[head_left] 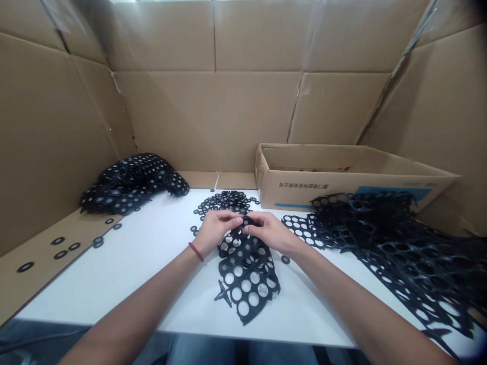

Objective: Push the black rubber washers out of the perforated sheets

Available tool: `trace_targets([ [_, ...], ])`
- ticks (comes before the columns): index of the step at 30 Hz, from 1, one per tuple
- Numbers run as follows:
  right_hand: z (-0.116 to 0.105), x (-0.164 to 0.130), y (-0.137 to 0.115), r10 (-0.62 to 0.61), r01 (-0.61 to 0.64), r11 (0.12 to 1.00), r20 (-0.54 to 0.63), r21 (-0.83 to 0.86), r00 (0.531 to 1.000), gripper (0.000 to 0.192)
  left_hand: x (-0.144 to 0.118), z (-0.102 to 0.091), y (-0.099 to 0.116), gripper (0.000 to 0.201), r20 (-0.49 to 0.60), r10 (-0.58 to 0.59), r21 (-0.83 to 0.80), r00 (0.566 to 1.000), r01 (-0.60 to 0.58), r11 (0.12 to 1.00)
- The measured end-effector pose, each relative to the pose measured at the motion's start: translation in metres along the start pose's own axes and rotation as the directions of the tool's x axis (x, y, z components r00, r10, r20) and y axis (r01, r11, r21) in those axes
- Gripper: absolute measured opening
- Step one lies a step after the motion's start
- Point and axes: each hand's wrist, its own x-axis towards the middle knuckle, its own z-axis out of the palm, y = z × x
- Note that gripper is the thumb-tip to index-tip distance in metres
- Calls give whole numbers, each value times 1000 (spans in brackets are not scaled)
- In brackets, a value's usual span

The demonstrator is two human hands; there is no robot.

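Head view. Risks first, as judgement: thin webbing of perforated black sheet [246,274] likely to tear if pulled sideways w/ both hands, esp. at ragged lower edge where a torn sliver pokes out at 7 o'clock. Could also shed a ring off the near desk [125,274] edge, since sheet lies close to it. Loose rings [227,201] at 12 o'clock of hands could scatter if a wrist sweeps fwd; some already strewn on cardboard at 9 o'clock.

Fingers: left hand [215,229] w/ red wrist band, fingertips pinched shut on sheet's top edge. Right hand [271,232] same, thumb and forefinger closed on same edge, tips of both hands nearly touching at a small black bit, likely a ring; can't tell if free of sheet yet. Sheet flat on desk, centre, hanging toward 6 o'clock from the hands.

Around: heap of punched sheets [399,243] at 3 o'clock, touching open carton [342,175] at 1 o'clock. Second heap [131,182] at 10 o'clock against cardboard wall.
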Motion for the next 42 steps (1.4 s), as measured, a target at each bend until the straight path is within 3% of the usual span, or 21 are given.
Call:
trace_targets([
  [7,2,0,-2,39,-39,999,0,-24,999,11,4,5,-7,24,-121,-121,-72,985,113,991],
  [12,4,2,0,185,-194,978,-121,-71,975,16,17,-7,-18,26,-293,-134,26,947,148,989],
  [17,4,2,-3,256,-281,954,-202,-104,945,23,25,-25,-38,26,-404,-48,223,913,150,963],
  [22,1,3,0,277,-314,944,-272,-99,921,22,17,-19,-30,25,-267,193,501,944,-35,865],
  [25,2,3,1,282,-294,955,-202,-32,938,13,7,-7,-18,32,-162,310,594,937,-158,789],
  [28,4,2,1,258,-254,966,-101,47,961,6,-1,1,-11,29,71,398,649,915,-345,678],
  [30,3,1,0,225,-221,973,-50,72,973,9,-4,3,-11,30,174,396,646,901,-408,645],
  [34,0,0,0,143,-144,989,22,44,990,11,-4,2,-10,28,215,350,632,912,-403,662],
  [38,-2,-1,-3,80,-78,996,53,-41,995,12,-6,1,-4,35,287,357,607,889,-457,650],
  [42,0,-3,-8,46,-42,994,34,-99,998,14,-7,5,0,34,113,324,568,939,-329,754],
])
